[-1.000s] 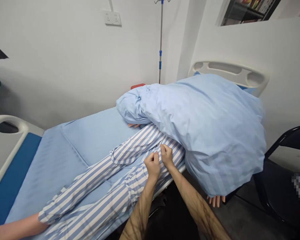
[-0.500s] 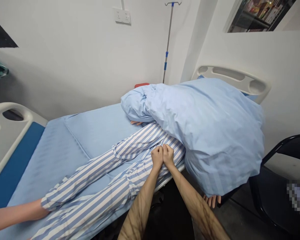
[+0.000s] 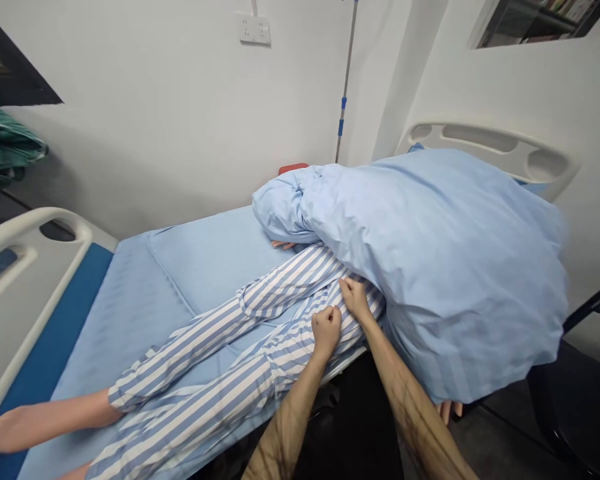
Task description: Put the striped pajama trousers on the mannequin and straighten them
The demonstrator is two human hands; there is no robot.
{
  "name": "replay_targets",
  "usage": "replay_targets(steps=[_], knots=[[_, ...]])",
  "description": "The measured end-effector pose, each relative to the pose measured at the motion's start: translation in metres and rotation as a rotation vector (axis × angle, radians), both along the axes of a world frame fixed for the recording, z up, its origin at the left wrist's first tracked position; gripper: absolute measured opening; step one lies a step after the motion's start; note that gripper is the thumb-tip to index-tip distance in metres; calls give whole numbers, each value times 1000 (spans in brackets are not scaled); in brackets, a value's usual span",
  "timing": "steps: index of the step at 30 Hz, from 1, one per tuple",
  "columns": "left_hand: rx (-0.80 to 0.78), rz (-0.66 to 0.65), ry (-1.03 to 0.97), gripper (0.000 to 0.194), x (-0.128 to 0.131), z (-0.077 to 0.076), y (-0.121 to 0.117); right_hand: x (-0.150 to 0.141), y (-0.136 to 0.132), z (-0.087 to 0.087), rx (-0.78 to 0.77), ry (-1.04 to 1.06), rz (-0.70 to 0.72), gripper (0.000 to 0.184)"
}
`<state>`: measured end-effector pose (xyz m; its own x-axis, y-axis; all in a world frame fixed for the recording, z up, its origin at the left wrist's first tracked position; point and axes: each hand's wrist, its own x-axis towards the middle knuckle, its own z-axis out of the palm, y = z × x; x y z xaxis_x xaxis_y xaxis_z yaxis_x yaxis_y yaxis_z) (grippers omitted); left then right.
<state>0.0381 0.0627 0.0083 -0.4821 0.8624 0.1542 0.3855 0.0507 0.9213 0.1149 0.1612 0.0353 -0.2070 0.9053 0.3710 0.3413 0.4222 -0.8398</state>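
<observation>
Closest to my camera, my left hand (image 3: 326, 331) is curled into a fist, knuckles up, on a pair of blue-and-white striped cotton pyjama trousers (image 3: 280, 373); I can't tell whether it is pinching any cloth. Just beyond it, my right hand (image 3: 355, 299) is partly closed, its fingers bent and pressed into the same stripes, and I can't tell whether it has hold of the fabric either. Both hands rest on the upper part of the trousers, which are creased and worn by a reclining figure (image 3: 240, 320) lying along the bed. Its legs stretch toward the foot end, and a bare, pale lower leg (image 3: 45, 421) shows past one cuff.

The figure lies on a pale blue bed sheet (image 3: 105, 313), with everything above the hips hidden under a bulky, light blue quilt (image 3: 445, 280). Pale fingers (image 3: 447, 410) poke out below the quilt's near edge, and more (image 3: 283, 245) show at its far side.

Beyond the bed are a white headboard with cut-out handholds (image 3: 490, 143), a black chair (image 3: 580, 407), a steel IV pole with blue fittings (image 3: 347, 87) and a white wall socket (image 3: 255, 29).
</observation>
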Motion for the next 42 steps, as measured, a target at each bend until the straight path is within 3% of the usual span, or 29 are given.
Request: replay_targets(steps=[4, 9, 12, 15, 18, 22, 25, 28, 32, 35, 39, 42], knots=[[-17, -25, -22, 41, 1, 0, -1, 6, 0, -23, -18, 43, -48, 43], [6, -21, -153, 41, 2, 15, -1, 8, -1, -21, 4, 60, -66, 43], [26, 7, -185, 42, -19, 31, -19, 8, -2, -22, 15, 55, -54, 43], [10, 90, -104, 43, -72, 45, -58, 10, -5, -23, 23, 60, -52, 44], [-53, 282, 30, 43, -144, 51, -114, 11, -10, -23, 50, 54, -58, 43], [-161, 559, 136, 41, -229, 44, -197, 12, -13, -23, 87, 21, -61, 42], [-261, 753, 151, 39, -262, 38, -249, 12, -12, -23, 89, 8, -66, 43], [-321, 868, 110, 37, -275, 39, -284, 11, -12, -22, 96, -9, -81, 44], [-245, 835, 39, 34, -283, 37, -306, 10, -15, -16, 104, -32, -113, 46], [-184, 774, 32, 35, -287, 25, -311, 7, -19, -10, 111, -32, -170, 48], [-241, 637, 62, 39, -287, 0, -305, 3, -25, 0, 109, -86, -188, 52], [-342, 705, 159, 37, -282, -12, -298, -3, -35, 5, 124, -133, -199, 53]])
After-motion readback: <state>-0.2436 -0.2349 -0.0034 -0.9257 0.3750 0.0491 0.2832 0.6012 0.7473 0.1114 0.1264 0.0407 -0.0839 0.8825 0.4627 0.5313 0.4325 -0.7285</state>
